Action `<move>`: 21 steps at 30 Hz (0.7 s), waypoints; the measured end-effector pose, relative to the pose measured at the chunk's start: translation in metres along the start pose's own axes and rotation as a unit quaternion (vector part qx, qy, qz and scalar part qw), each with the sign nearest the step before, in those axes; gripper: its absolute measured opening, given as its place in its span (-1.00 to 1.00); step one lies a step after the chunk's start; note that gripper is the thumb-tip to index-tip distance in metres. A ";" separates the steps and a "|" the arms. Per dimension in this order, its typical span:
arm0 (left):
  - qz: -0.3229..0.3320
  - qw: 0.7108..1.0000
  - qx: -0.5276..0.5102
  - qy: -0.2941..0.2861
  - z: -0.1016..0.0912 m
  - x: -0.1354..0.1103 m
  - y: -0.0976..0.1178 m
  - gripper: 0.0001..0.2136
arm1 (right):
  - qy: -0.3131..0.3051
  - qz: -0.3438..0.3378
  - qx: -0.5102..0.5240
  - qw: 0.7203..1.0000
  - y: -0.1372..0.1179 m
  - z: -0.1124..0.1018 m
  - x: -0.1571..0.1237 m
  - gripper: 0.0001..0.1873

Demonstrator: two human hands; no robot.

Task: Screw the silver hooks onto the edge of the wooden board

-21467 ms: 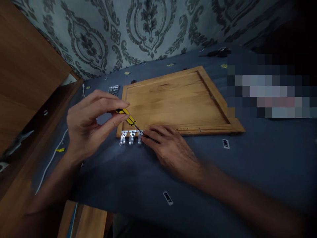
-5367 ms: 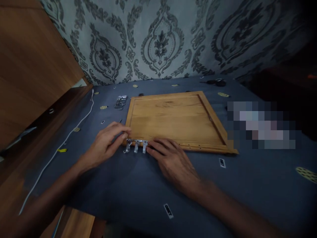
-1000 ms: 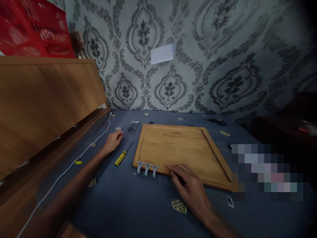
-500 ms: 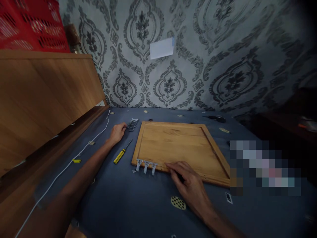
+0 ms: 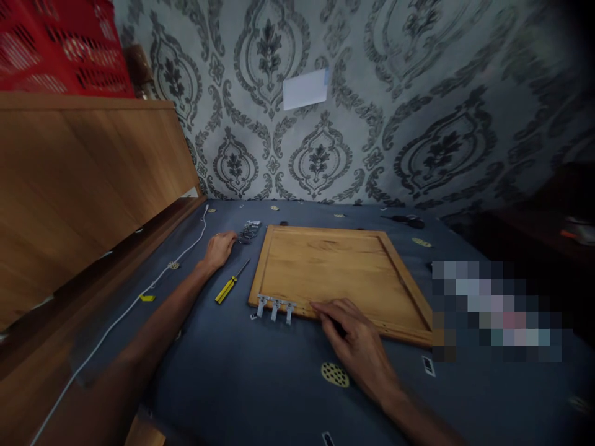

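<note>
A framed wooden panel point(image 5: 334, 272) lies flat on a dark blue patterned cloth point(image 5: 260, 378). A small metal rack with three hooks point(image 5: 276, 308) sits on the panel's near left edge. My right hand point(image 5: 353, 337) rests with fingers flat on the near edge, just right of the hooks. My left hand point(image 5: 220, 248) reaches out to a pile of small metal hardware point(image 5: 248, 231) beyond the panel's far left corner, fingers curled at the pile. Whether it holds a piece is hidden. A yellow-handled screwdriver point(image 5: 230, 284) lies on the cloth between my left hand and the panel.
A wooden board point(image 5: 79, 186) stands along the left, with a red crate point(image 5: 60, 49) on top. A white cable point(image 5: 153, 285) runs along the cloth's left side. Patterned wallpaper with a white paper point(image 5: 305, 89) closes the back. A dark object point(image 5: 404, 219) lies at the far right.
Since a second ago my left hand has moved forward from beside the screwdriver to the hardware pile. My right hand has stayed on the panel's edge.
</note>
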State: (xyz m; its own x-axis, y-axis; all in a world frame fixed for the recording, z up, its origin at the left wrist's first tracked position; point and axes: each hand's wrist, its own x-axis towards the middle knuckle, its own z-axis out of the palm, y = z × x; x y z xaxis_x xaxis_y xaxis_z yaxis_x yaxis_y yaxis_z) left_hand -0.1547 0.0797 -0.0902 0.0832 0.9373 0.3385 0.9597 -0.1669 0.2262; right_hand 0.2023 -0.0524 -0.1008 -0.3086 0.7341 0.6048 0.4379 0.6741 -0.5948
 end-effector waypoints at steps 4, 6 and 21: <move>0.012 0.999 -0.010 0.043 -0.010 -0.003 0.010 -0.69 | -0.008 0.008 -0.004 1.000 0.001 -0.001 0.001 -0.72; 0.021 0.997 -0.022 0.071 -0.021 -0.005 0.018 -0.69 | -0.014 0.010 -0.006 1.000 0.000 -0.001 0.001 -0.72; 0.217 0.951 -0.219 0.024 -0.086 -0.079 0.160 -0.82 | -0.018 -0.032 -0.032 0.999 -0.032 -0.003 -0.008 -0.48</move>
State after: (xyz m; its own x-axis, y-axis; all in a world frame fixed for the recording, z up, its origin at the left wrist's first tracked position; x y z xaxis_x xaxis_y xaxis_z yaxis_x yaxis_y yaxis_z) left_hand -0.0307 -0.0479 -0.0020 0.4238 0.7378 0.5254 0.6331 -0.6561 0.4108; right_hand 0.1928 -0.0800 -0.0846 -0.3666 0.6930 0.6207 0.4689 0.7139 -0.5201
